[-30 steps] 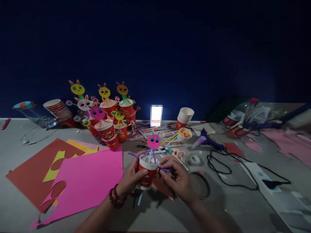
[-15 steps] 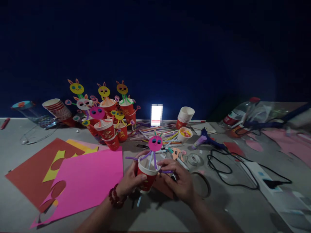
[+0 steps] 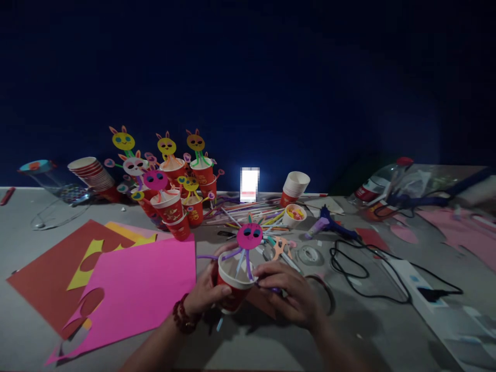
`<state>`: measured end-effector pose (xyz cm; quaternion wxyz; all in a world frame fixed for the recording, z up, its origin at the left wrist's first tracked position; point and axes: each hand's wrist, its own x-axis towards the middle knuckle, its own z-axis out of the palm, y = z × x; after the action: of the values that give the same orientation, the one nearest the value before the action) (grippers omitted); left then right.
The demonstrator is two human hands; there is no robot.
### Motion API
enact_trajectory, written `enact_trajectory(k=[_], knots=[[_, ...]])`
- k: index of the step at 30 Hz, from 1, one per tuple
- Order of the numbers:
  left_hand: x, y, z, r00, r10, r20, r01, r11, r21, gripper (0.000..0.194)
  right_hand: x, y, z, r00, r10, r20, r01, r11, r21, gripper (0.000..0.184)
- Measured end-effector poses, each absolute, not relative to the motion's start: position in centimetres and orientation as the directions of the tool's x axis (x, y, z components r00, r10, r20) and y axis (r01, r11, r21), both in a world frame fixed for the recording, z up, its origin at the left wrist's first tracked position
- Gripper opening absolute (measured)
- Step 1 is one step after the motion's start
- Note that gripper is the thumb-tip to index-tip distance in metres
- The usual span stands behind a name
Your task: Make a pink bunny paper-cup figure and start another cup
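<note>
My left hand (image 3: 205, 289) is wrapped round a red paper cup (image 3: 241, 295) with a white rim, tilted slightly toward me. Above the cup stands a round pink paper face (image 3: 249, 236) with eyes and green ears. Purple pipe cleaners (image 3: 248, 257) and a pale stick (image 3: 239, 264) run from the face down to the cup. One purple strand sticks out over the left rim. At the right rim my right hand (image 3: 292, 292) is closed, its fingers pinching another purple pipe cleaner, mostly hidden by them. The pale stick's lower end (image 3: 220, 324) shows beneath the cup.
Finished cup figures (image 3: 170, 199) stand at back left beside stacked cups (image 3: 91, 175). Pink paper (image 3: 155, 289) lies left. Pipe cleaners (image 3: 251, 212), a tape roll (image 3: 309, 254), a blue glue gun (image 3: 337, 225), its black cable (image 3: 364, 274) and a power strip (image 3: 414, 289) lie behind and right.
The purple pipe cleaner at the right rim, which stuck out to the right, now bends downward within my right fingers. The cup and pink face have dropped slightly and tilted toward me.
</note>
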<state>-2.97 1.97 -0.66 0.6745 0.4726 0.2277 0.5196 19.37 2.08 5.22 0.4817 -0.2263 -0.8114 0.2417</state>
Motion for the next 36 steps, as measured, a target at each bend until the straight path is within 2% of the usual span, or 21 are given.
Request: enact_trajectory(k=[3, 10, 15, 19, 23, 32, 36], knots=[[-3.0, 2.0, -1.1, 0.356, 0.921, 0.161, -0.529, 0.057, 0.847, 0.085, 19.3, 2.0, 5.0, -0.426, 0.622, 0.656, 0.100, 0.754, -0.650, 0.024], [-2.8, 1.9, -1.2, 0.319, 0.938, 0.139, -0.551, 0.064, 0.832, 0.091, 19.0, 2.1, 5.5, -0.433, 0.584, 0.686, 0.049, 0.775, -0.630, 0.032], [-2.6, 2.0, -1.3, 0.321, 0.938, 0.129, -0.546, 0.072, 0.835, 0.088, 19.1, 1.9, 4.1, -0.362, 0.718, 0.595, 0.040, 0.649, -0.759, 0.022], [-2.4, 2.0, -1.6, 0.308, 0.939, 0.152, -0.450, 0.003, 0.893, 0.090, 18.8, 1.8, 2.9, -0.299, 0.788, 0.539, 0.051, 0.577, -0.815, 0.022], [-2.3, 1.9, -2.1, 0.273, 0.948, 0.164, -0.374, -0.053, 0.926, 0.090, 18.4, 1.9, 2.3, -0.271, 0.792, 0.547, 0.090, 0.587, -0.805, 0.033], [-2.1, 1.9, -1.9, 0.291, 0.949, 0.121, -0.454, 0.025, 0.890, 0.087, 18.4, 2.1, 3.1, -0.259, 0.700, 0.665, 0.137, 0.708, -0.692, 0.023], [-1.9, 1.8, -1.8, 0.306, 0.939, 0.154, -0.494, 0.018, 0.869, 0.084, 18.5, 2.1, 2.5, -0.213, 0.730, 0.649, 0.125, 0.680, -0.723, 0.016]])
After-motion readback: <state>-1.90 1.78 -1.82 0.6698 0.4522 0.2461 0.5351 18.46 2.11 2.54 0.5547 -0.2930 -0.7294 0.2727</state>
